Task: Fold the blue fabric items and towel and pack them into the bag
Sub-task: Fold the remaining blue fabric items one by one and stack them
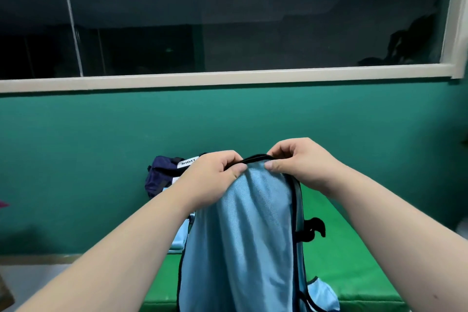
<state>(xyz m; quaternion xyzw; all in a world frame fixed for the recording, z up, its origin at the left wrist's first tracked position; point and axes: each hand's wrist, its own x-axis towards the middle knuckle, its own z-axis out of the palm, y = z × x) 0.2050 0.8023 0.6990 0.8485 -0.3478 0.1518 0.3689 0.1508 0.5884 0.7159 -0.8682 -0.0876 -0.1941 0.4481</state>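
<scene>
A light blue fabric item (248,240) with black trim hangs lifted in front of me, its lower part reaching the bottom of the view. My left hand (212,180) pinches its top black edge on the left. My right hand (301,162) pinches the same edge on the right, close to the other hand. A dark navy bag (162,175) with a white label sits behind my left hand against the wall. More light blue fabric (181,238) lies on the mat below my left forearm, partly hidden.
A green padded mat (336,256) stretches under the fabric up to a teal wall (101,149). Above the wall runs a dark window with a pale frame (228,78). Grey floor (38,278) lies at the lower left.
</scene>
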